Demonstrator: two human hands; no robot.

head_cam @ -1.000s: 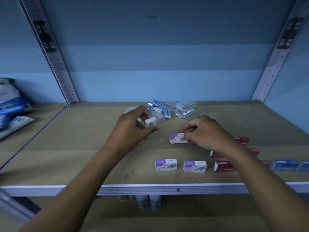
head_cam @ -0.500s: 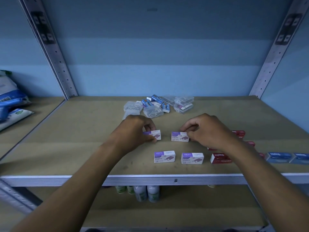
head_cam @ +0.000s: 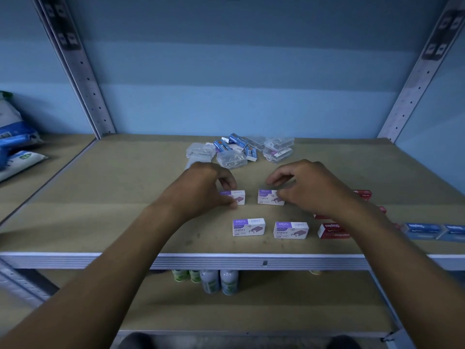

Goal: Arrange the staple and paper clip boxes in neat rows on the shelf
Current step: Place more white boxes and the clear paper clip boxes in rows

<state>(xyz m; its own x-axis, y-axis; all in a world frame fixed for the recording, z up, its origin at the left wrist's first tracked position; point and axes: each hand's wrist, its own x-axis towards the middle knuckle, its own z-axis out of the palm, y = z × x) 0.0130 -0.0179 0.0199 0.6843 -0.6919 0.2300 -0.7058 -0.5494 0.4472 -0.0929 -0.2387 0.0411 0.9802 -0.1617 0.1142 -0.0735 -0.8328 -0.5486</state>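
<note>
Left grip: left hand [head_cam: 201, 190] has thumb and fingers closed on the short end of a purple-and-white staple box [head_cam: 236, 196], which lies flat on the shelf [head_cam: 130, 192].
Right grip: right hand [head_cam: 312, 190] is pinched on the right end of a second purple-and-white box [head_cam: 268, 196], also flat on the board; index finger lifted clear above it.
Second row, purple: these 2 boxes lie side by side, apart, labels facing the camera; judged to be in final squaring.
Front row, purple: 2 boxes, front left purple box [head_cam: 248, 226] and front right purple box [head_cam: 291, 230], already aligned near the shelf edge.
Red boxes: front red box [head_cam: 332, 230] plus at least 3 more partly hidden behind the right forearm; exact count cannot be told.
Blue boxes, placed: 2 at far right, nearer one [head_cam: 422, 230] in line with the front row.
Unsorted pile [head_cam: 239, 151]: at the back, about 3 blue boxes and roughly 5 clear paper clip boxes, jumbled and touching.
Progress: judged somewhat past halfway; staples mostly ranked, no clip boxes yet in a row.
Remaining: release the two purple boxes, then draw down the pile.
</note>
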